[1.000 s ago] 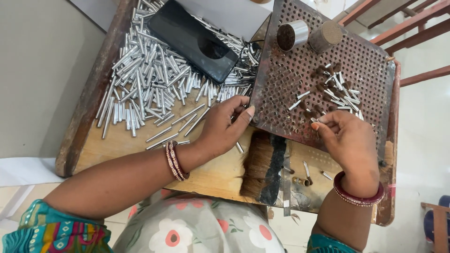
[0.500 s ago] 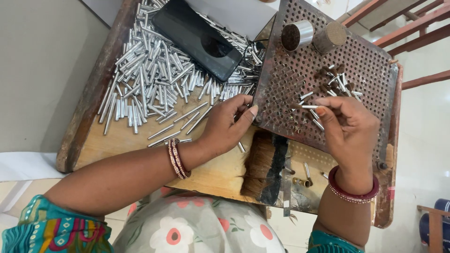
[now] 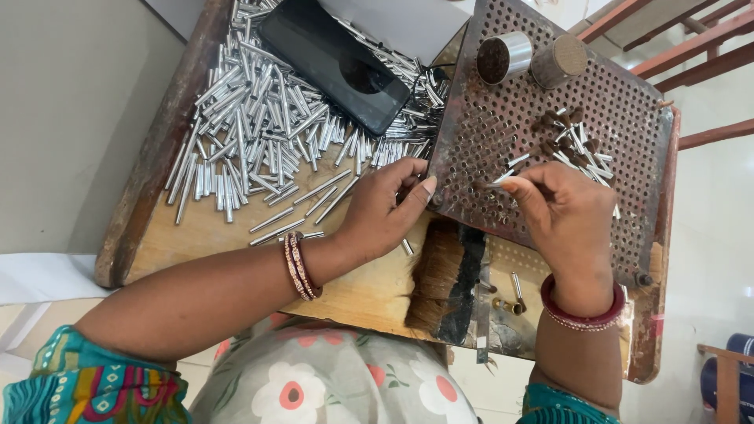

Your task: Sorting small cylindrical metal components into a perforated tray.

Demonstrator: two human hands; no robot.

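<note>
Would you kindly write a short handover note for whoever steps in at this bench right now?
Left hand: fingers curled at the near-left edge of the perforated metal plate; whether it grips anything cannot be told.
Right hand: pinching a thin metal tube over the plate.
Loose metal tubes lie heaped on the wooden board, around a black phone.
Done: a small cluster of tubes sits on the plate near two round tins.
Left: most holes unfilled, the heap large.

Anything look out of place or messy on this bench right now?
One oddity: a black phone lies on the loose heap of silver tubes, partly burying them. A few tubes lie scattered flat on the perforated plate near the right hand. The left hand steadies the plate's edge.
</note>
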